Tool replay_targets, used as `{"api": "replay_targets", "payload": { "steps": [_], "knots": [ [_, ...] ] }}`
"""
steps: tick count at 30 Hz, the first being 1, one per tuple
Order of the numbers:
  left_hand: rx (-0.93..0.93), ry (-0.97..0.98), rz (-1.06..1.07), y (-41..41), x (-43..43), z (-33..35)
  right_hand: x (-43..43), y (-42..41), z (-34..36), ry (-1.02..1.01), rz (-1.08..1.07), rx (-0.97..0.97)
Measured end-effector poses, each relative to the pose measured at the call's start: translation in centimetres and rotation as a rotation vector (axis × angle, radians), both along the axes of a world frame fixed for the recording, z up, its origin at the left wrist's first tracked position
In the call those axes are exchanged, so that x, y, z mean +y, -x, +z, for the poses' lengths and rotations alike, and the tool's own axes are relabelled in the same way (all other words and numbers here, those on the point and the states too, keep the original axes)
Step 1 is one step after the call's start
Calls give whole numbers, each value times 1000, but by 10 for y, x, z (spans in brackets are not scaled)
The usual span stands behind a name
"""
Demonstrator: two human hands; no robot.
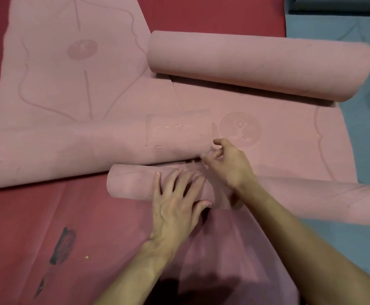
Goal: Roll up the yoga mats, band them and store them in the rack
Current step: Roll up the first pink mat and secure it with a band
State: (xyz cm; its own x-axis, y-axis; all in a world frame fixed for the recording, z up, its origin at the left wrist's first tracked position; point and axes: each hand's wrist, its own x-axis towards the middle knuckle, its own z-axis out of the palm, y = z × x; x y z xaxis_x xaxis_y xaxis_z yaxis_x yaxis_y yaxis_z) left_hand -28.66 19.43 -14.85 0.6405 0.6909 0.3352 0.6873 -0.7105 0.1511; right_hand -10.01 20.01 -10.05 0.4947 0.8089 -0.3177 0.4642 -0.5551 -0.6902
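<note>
the near rolled mat (133, 186), pink, lies crosswise on the floor just in front of the person, its left end over the red floor covering (14, 216) and its right end running off toward the frame edge. the left hand (175, 201) presses down on top of it, fingers spread and straight. the right hand (228, 164) is just beyond this roll, fingers curled in toward the thumb beside the end of the long rolled mat (69, 150); whether it pinches anything is too blurred to tell. that long roll touches the near one along its far side and stretches away to the left. a third rolled mat (256, 64) lies farther off at the upper right, apart from the other two. under them lie a flat pink mat (54, 84) at the upper left and a second flat pink mat (289, 133) with a round figure emblem. a blue mat (344, 29) borders the right side, and a dark smudge (63, 245) marks the red covering at the lower left.
</note>
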Motion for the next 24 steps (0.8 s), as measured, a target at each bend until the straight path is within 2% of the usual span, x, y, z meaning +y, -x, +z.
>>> {"api": "replay_targets", "payload": {
  "steps": [3, 9, 18, 24],
  "knots": [
    [10, 3, 2, -1, 2, 2, 15, -1, -11, -41, -83, 35],
    [0, 7, 2, 0, 3, 0, 8, 0, -17, -102, -70, 46],
    [-65, 48, 28, -4, 3, -6, -7, 22, 2, -260, -53, -150],
    [-86, 14, 23, -9, 8, 2, 11, 42, 27, -290, -11, -22]
  ]
}}
